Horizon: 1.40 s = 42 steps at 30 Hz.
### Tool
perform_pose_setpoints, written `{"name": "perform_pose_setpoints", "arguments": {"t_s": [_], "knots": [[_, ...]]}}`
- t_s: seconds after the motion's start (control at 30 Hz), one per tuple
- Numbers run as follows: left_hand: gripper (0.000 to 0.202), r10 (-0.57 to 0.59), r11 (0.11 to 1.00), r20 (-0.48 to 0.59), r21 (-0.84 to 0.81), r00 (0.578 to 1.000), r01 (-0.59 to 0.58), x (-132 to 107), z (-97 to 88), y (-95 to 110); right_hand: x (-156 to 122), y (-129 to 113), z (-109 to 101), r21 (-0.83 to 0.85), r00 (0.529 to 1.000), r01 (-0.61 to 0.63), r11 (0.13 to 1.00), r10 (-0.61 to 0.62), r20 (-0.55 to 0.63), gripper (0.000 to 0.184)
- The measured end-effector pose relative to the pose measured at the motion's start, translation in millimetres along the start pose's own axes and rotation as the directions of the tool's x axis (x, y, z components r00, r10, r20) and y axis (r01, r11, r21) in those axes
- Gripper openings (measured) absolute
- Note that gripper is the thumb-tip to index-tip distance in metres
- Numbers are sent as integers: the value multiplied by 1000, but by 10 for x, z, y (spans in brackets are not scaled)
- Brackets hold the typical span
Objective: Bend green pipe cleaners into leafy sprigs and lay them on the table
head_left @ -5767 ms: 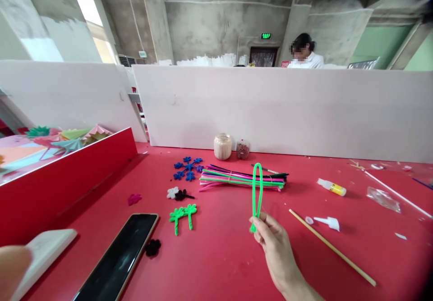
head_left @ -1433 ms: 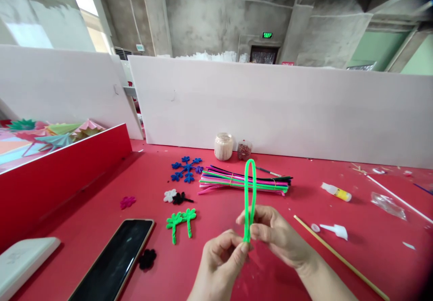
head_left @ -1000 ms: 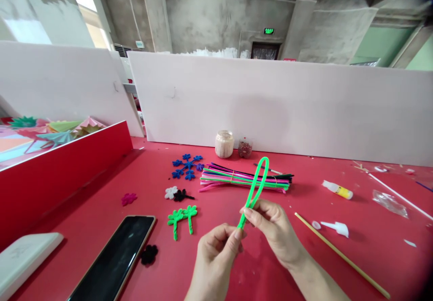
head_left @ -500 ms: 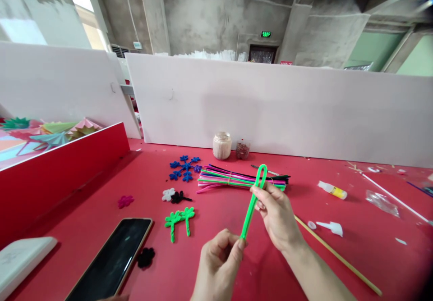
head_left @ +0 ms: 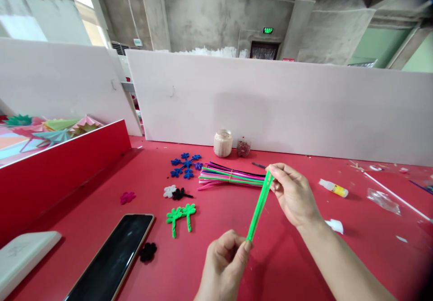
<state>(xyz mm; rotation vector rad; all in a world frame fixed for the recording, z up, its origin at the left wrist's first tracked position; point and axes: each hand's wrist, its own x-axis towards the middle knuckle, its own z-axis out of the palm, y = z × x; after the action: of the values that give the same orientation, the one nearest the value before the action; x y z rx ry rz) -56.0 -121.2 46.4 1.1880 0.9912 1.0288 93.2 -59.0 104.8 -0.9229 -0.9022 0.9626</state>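
Observation:
A folded bright green pipe cleaner [head_left: 260,210] stretches at a slant between my hands, above the red table. My left hand [head_left: 227,261] pinches its lower end between thumb and finger. Its upper, looped end is pinched by my right hand [head_left: 295,193], whose fingers hide the loop. Behind my right hand lies a bundle of coloured pipe cleaners [head_left: 233,176], banded in the middle and partly covered by that hand. Two green pipe-cleaner flowers [head_left: 181,216] with twisted stems lie left of my hands.
Blue pipe-cleaner flowers in a cluster [head_left: 187,165], a white flower [head_left: 169,191], a pink flower [head_left: 127,197] and a black flower [head_left: 148,252] lie leftward, near a phone [head_left: 113,256]. Two jars [head_left: 222,144] stand by the white partition [head_left: 287,107]. A glue bottle [head_left: 333,188] lies right.
My right hand has slid up and right along the folded pipe cleaner to its looped end, covering the loop. My left hand has shifted slightly right, still pinching the lower end.

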Motion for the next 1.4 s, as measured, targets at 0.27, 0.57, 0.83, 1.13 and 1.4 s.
{"name": "perform_pose_setpoints", "arguments": {"t_s": [0.27,0.57,0.83,1.13,1.4], "knots": [[32,2,1000,-23,-7,1000,-2,26,-16,4,33,-107,91,12,999,24,1000,-24,-23,6],[30,-16,998,-67,-61,998,12,35,-12,52,76,-106,204,-39,995,95,995,-95,-3,9],[30,59,998,-261,47,964,-48,1,-85,185,-33,-254,-10,-222,985,61,973,-22,173,13],[33,-13,893,118,-446,993,65,190,224,512,-375,-108,126,-384,942,106,917,31,335,18],[27,-15,893,31,-450,999,28,142,214,367,-431,34,118,-356,955,51,933,59,290,20]]}}
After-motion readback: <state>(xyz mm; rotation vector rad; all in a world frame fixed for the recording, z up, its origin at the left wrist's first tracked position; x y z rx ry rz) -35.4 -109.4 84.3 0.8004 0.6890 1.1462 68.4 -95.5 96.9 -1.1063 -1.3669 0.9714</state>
